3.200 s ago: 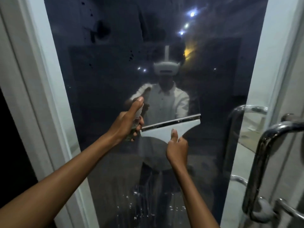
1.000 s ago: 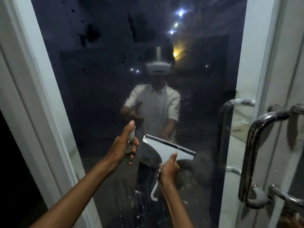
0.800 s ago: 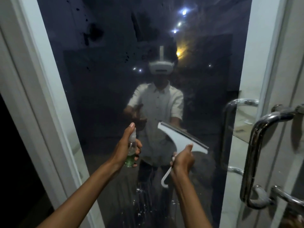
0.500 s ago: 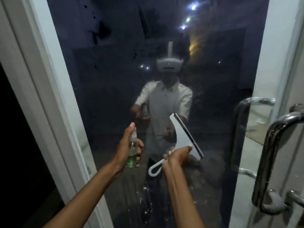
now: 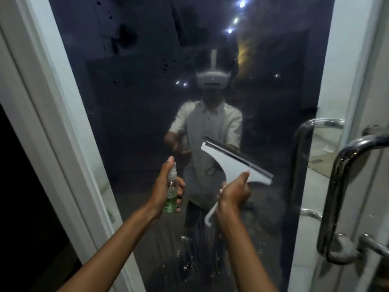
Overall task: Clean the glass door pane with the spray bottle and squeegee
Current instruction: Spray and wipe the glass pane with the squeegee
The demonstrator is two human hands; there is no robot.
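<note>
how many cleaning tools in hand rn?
2: spray bottle in the left hand, squeegee in the right hand, both before the glass pane.

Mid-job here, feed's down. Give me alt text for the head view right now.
The left hand holds a small spray bottle of green liquid and the right hand grips a white squeegee, both raised before a dark glass door pane. Droplets speckle the pane's lower part; a metal door handle is at right.
</note>
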